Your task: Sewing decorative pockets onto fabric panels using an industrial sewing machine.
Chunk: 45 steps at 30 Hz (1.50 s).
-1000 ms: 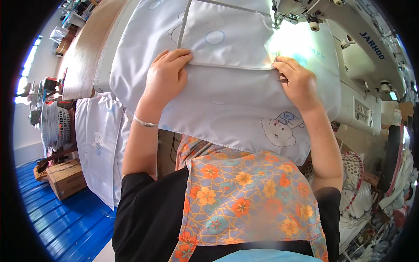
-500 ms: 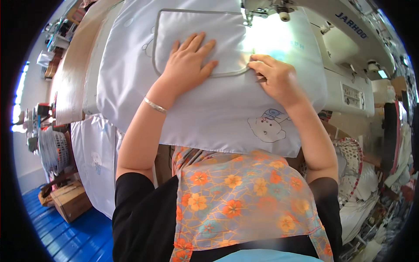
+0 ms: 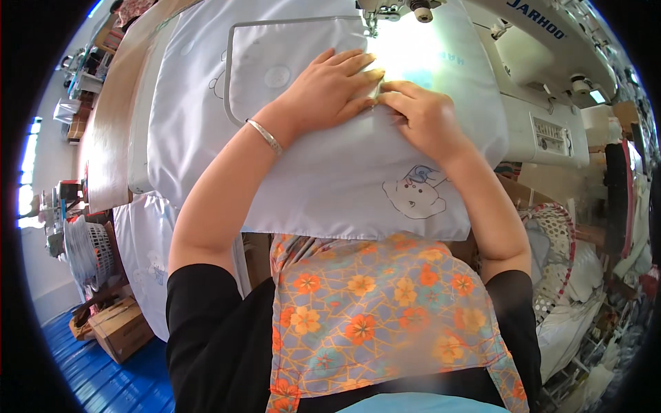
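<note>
A large white cloth (image 3: 310, 199) printed with cartoon bears lies spread over the sewing machine bed. On top of it rests a smaller white fabric panel (image 3: 258, 58) with rounded corners and a grey-bound edge. My left hand (image 3: 334, 89) lies flat on the panel's right part, fingers stretched towards the lit needle area. Beside it, my right hand (image 3: 420, 113) pinches at the panel's right corner, thumb and forefinger together; the two hands' fingertips almost meet and hide that corner. Just beyond them is the sewing machine's presser foot (image 3: 372, 29), under a bright lamp.
The white sewing machine arm (image 3: 551, 48) spans the upper right. To the left stand a white plastic basket (image 3: 100, 251) and a cardboard box (image 3: 120, 329) on a blue floor. A spotted, red-edged fabric item (image 3: 561, 241) lies at the right. The cloth's front edge hangs over my floral apron (image 3: 379, 303).
My left hand has slid right across the panel, towards my right hand. The panel and cloth have shifted slightly left in view. My right hand stays pinched at the corner.
</note>
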Available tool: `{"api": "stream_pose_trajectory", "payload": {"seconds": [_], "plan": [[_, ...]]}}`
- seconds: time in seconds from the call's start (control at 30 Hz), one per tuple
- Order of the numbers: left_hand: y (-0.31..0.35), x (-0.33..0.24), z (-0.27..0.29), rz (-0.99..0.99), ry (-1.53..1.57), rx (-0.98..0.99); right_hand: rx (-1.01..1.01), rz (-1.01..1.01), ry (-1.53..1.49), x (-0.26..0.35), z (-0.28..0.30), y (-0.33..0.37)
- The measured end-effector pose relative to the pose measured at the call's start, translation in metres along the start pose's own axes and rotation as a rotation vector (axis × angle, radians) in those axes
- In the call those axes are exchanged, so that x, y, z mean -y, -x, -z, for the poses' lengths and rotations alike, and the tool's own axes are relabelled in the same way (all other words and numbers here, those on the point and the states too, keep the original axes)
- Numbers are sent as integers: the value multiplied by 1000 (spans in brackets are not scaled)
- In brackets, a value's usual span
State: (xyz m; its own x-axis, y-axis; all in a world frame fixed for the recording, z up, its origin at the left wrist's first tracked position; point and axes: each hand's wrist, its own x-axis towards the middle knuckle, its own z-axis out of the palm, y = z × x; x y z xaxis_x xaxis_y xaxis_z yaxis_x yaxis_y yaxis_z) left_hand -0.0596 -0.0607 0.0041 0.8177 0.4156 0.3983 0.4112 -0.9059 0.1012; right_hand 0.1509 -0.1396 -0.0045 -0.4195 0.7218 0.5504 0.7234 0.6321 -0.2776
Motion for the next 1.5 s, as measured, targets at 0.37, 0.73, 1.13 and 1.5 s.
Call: {"api": "stream_pose_trajectory", "payload": {"seconds": [0.37,0.73,1.13,1.5], "plan": [[2,-5,5,-27,-76,-87,-512,-1375,-584,-13,38,204],[6,-6,2,-45,28,-67,-183,-1390,-626,-15,52,218],[5,4,2,-33,77,-61,112,-1539,-849,-5,56,271],[-10,26,0,0,67,-82,-606,-1556,-1240,11,30,288]]}}
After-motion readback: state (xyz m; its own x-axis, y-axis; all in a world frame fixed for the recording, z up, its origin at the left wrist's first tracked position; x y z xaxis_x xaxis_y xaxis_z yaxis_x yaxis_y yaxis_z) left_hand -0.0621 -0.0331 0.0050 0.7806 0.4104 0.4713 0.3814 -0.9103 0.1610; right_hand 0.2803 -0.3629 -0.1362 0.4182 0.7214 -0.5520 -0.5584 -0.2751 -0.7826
